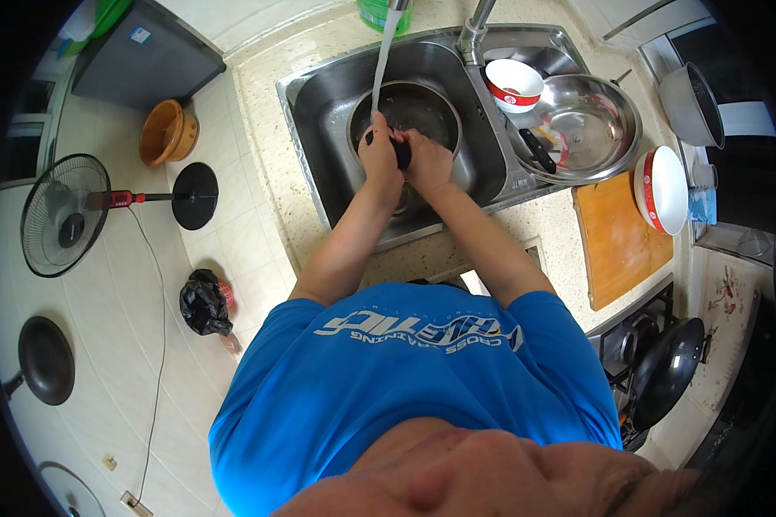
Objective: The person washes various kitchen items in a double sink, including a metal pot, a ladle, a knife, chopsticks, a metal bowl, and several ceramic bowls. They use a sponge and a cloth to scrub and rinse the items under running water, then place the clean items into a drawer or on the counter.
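Both hands are together over the left basin of a steel sink [304,123]. A dark round pan [420,103] lies in that basin beneath them. My left hand [379,155] and my right hand [430,158] grip a small black object [399,150] between them. The fingers cover most of it, and I cannot tell what it is. A stream of water [383,61] runs from the faucet spout [398,4] down to my left hand's fingertips.
Right of the basin, a red-banded white bowl [514,77] and a steel bowl [588,129] with a black-handled knife [538,150] sit by the faucet base [472,48]. A wooden cutting board [621,239] carries another white bowl [669,190]. A wok [669,375] is on the stove.
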A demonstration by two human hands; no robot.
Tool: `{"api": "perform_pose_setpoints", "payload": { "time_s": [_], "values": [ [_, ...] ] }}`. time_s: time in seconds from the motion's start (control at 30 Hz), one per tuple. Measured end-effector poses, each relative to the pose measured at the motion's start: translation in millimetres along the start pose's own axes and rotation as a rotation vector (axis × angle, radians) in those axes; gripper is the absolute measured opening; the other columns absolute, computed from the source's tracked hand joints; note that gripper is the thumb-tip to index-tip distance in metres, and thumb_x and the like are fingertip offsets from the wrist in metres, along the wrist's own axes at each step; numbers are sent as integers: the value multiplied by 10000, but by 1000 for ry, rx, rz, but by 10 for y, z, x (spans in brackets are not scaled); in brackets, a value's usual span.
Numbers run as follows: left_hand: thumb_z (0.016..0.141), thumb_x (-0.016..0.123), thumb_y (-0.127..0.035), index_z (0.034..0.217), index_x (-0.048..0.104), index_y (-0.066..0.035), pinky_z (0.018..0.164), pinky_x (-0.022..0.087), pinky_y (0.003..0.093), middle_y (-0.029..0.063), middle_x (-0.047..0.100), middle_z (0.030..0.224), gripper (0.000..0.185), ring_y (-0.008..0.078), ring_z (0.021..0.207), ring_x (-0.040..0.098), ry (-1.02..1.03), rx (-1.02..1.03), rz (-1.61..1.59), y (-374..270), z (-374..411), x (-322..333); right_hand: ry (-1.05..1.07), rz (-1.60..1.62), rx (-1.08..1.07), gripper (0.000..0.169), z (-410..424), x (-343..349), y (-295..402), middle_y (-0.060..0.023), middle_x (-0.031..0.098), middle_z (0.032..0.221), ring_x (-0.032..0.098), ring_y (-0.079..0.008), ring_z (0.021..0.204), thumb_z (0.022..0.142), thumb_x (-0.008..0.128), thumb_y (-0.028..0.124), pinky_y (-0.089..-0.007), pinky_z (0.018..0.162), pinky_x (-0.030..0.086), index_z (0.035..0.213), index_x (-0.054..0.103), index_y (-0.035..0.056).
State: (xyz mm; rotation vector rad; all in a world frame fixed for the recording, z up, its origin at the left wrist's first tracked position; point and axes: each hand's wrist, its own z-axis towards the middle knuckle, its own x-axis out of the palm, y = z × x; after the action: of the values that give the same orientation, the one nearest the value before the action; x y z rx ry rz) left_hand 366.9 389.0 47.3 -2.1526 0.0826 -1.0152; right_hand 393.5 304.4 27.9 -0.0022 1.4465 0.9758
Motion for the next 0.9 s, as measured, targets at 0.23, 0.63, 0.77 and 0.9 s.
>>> {"api": "perform_pose_setpoints", "payload": {
  "time_s": [0.23, 0.63, 0.77, 0.9],
  "values": [
    [899, 520, -230, 1019, 506, -63, 736, 485, 352, 90, 565, 893, 206, 224, 822, 579, 97, -224, 147, 43, 367, -52, -148, -63, 421, 424, 83, -718, -369, -195, 615, 864, 594, -378, 826, 622, 696, 82, -421, 721, 476, 983, 481, 23],
    [785, 535, -125, 1059, 552, -132, 803, 446, 424, 100, 505, 1085, 275, 249, 1032, 500, 664, 477, 2408, 929, 744, -409, -282, 453, 263, 570, -514, -1129, -445, -142, 586, 1098, 586, -212, 965, 690, 707, 68, -307, 821, 462, 1188, 439, -3],
    [810, 537, -132, 1188, 491, -93, 821, 451, 419, 129, 476, 1192, 382, 268, 1063, 495, 787, 635, 1942, 304, 274, -273, -32, 365, 247, 621, -489, -1218, -408, -183, 612, 998, 605, -270, 930, 668, 758, 185, -330, 812, 463, 1163, 450, -26],
    [890, 486, -162, 1245, 428, -61, 818, 466, 390, 129, 451, 1257, 374, 265, 1065, 513, 753, -512, 835, -435, -259, -192, 363, 372, 230, 634, -334, -1291, -48, -221, 610, 964, 590, -336, 949, 668, 761, 305, -364, 809, 456, 1119, 482, -43]
  ]
}}
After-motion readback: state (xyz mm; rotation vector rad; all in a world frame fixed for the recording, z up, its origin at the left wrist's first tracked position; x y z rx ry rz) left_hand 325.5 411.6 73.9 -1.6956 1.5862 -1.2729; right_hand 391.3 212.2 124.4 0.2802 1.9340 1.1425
